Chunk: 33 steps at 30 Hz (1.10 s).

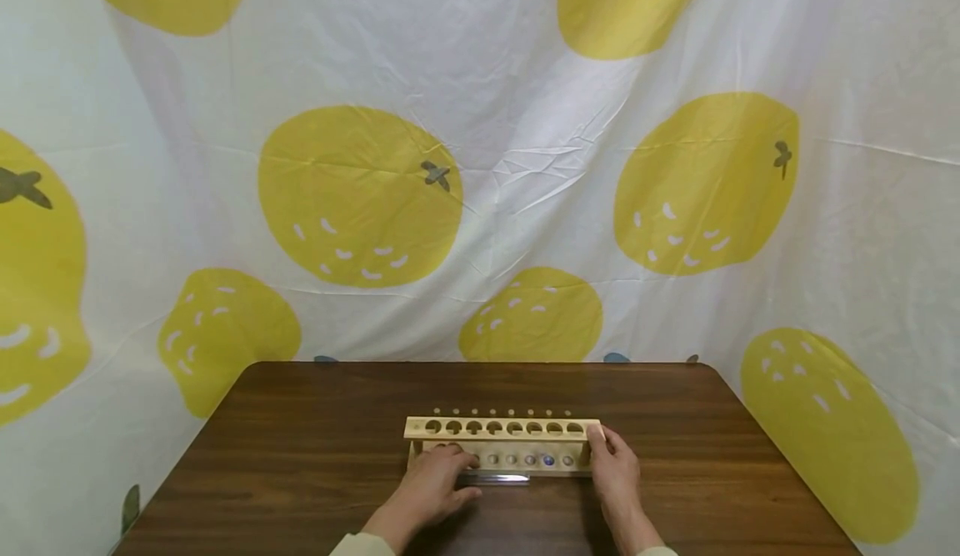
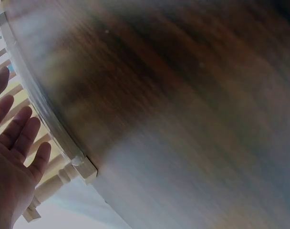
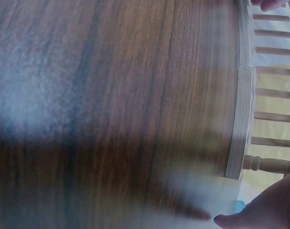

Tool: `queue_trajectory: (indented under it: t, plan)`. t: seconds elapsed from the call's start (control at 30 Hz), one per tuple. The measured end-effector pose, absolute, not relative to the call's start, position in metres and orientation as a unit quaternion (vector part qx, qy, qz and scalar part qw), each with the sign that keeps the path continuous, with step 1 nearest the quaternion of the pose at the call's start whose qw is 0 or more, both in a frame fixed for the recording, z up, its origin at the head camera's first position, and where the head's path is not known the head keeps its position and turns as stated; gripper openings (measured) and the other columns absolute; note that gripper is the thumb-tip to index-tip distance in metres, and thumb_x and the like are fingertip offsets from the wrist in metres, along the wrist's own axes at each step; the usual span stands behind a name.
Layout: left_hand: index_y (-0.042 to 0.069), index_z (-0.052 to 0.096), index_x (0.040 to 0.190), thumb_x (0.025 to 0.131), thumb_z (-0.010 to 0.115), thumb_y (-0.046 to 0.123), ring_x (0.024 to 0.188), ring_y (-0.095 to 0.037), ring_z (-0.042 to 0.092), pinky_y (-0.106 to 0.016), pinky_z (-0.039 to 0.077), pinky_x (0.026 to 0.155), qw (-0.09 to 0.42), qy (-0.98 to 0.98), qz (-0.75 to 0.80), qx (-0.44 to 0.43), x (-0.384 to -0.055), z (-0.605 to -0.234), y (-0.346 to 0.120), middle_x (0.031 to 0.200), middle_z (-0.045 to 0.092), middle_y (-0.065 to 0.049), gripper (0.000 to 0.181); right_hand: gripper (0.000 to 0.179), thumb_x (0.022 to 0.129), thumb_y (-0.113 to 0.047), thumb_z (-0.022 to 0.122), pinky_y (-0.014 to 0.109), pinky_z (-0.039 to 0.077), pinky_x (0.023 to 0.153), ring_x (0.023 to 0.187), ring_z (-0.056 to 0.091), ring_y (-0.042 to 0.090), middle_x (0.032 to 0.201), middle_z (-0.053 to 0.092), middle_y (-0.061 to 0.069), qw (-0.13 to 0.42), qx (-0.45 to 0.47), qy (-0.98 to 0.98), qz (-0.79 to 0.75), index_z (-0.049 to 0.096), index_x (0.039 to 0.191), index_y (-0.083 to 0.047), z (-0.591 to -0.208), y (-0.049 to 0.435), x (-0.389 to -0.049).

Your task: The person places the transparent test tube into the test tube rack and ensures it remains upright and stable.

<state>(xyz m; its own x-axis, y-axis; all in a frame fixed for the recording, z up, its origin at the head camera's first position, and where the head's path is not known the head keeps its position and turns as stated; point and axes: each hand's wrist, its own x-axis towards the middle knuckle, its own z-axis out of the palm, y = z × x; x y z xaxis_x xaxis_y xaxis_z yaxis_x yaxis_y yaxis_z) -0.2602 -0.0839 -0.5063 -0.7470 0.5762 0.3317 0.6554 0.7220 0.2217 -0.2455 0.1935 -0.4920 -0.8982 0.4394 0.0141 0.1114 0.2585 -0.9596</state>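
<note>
A pale wooden test tube rack (image 1: pixel 504 428) stands on the table, with a row of round holes along its top bar and wells in its base. Along its front edge lies a clear glass test tube (image 1: pixel 502 479), also seen against the base in the left wrist view. My right hand (image 1: pixel 618 468) grips the rack's right end, thumb on top of the bar and fingers behind. At the left front, my left hand (image 1: pixel 433 485) reaches over the base, its fingers loosely extended and apart in the left wrist view. One lower well shows blue.
The dark wood-grain table (image 1: pixel 300 423) has rounded far corners. Short pegs (image 1: pixel 492 412) stick up along the rack's back. Behind the table hangs a white cloth (image 1: pixel 525 164) printed with yellow lemons.
</note>
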Motion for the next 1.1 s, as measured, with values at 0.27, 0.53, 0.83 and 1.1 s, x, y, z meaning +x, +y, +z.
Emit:
queue_trajectory:
  t: [0.27, 0.53, 0.83, 1.1]
  plan:
    - [0.017, 0.071, 0.102, 0.082, 0.08, 0.035, 0.085, -0.018, 0.061, -0.037, 0.048, 0.071, 0.127, -0.92, -0.151, -0.34, -0.2603, -0.5066, -0.0825, 0.091, 0.063, 0.005, 0.028, 0.063, 0.104, -0.045, 0.046, 0.057, 0.033, 0.107, 0.13, 0.042, 0.046, 0.14, 0.048, 0.032, 0.143, -0.17, -0.781, 0.584, 0.051, 0.138, 0.007, -0.4916, 0.1938, -0.2452]
    - [0.019, 0.072, 0.102, 0.083, 0.079, 0.034, 0.084, -0.016, 0.061, -0.036, 0.049, 0.069, 0.119, -0.922, -0.144, -0.34, -0.2628, -0.5076, -0.0798, 0.092, 0.063, 0.006, 0.026, 0.059, 0.103, -0.042, 0.05, 0.055, 0.037, 0.102, 0.123, 0.047, 0.044, 0.133, 0.053, 0.031, 0.155, -0.174, -0.781, 0.58, 0.054, 0.135, 0.007, -0.4923, 0.1936, -0.2458]
    - [0.019, 0.071, 0.102, 0.083, 0.079, 0.033, 0.085, -0.016, 0.06, -0.037, 0.049, 0.07, 0.112, -0.924, -0.134, -0.339, -0.2622, -0.5073, -0.0786, 0.092, 0.063, 0.006, 0.025, 0.056, 0.103, -0.04, 0.051, 0.054, 0.038, 0.1, 0.12, 0.049, 0.044, 0.13, 0.055, 0.031, 0.164, -0.174, -0.782, 0.576, 0.056, 0.133, 0.007, -0.4922, 0.1938, -0.2456]
    - [0.019, 0.075, 0.111, 0.086, 0.077, 0.034, 0.079, -0.014, 0.055, -0.035, 0.047, 0.068, 0.09, -0.921, -0.12, -0.36, -0.2645, -0.5101, -0.0782, 0.088, 0.059, 0.006, 0.029, 0.056, 0.104, -0.04, 0.05, 0.055, 0.036, 0.102, 0.123, 0.048, 0.044, 0.134, 0.053, 0.031, 0.159, -0.173, -0.787, 0.571, 0.055, 0.135, 0.006, -0.4931, 0.1953, -0.2447]
